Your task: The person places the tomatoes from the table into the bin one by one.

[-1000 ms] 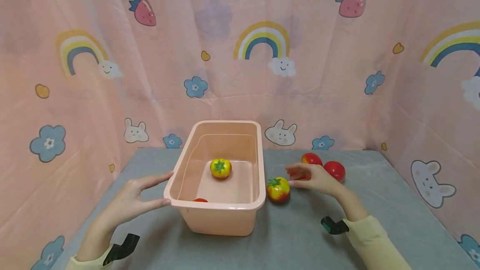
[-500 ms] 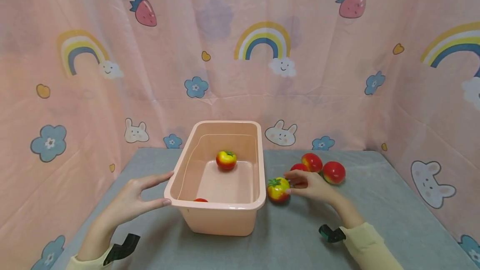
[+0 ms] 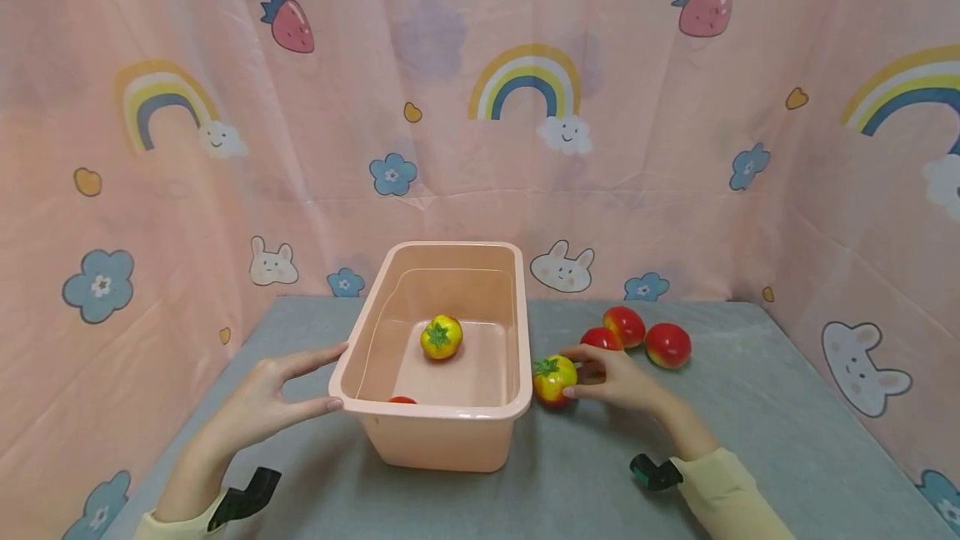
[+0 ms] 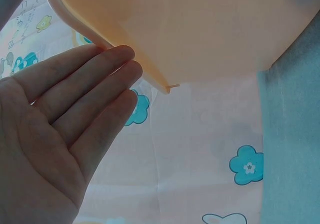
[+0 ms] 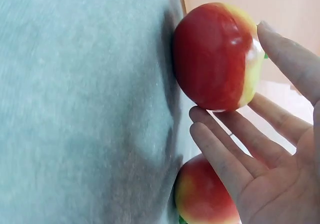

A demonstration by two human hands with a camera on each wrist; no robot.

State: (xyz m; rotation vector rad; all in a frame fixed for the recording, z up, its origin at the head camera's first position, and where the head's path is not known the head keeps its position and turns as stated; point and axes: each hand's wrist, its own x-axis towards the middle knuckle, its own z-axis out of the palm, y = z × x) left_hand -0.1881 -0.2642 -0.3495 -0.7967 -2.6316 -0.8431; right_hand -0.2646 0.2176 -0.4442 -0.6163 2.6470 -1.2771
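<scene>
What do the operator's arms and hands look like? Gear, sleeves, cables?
Left hand and right hand are both bare, no gloves. The left sleeve and right sleeve are plain pale yellow. A black angular piece sits at each cuff: left piece, right piece, the latter with a dark green patch. No cables visible.

Curtained-off space, room type unclear, cartoon-print curtain (image 3: 330, 148), grey table (image 3: 585, 482)

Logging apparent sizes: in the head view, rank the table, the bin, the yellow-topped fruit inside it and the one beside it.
1. Table
2. Bin
Unranked below these: inner fruit and outer fruit, which look nearly alike.
</scene>
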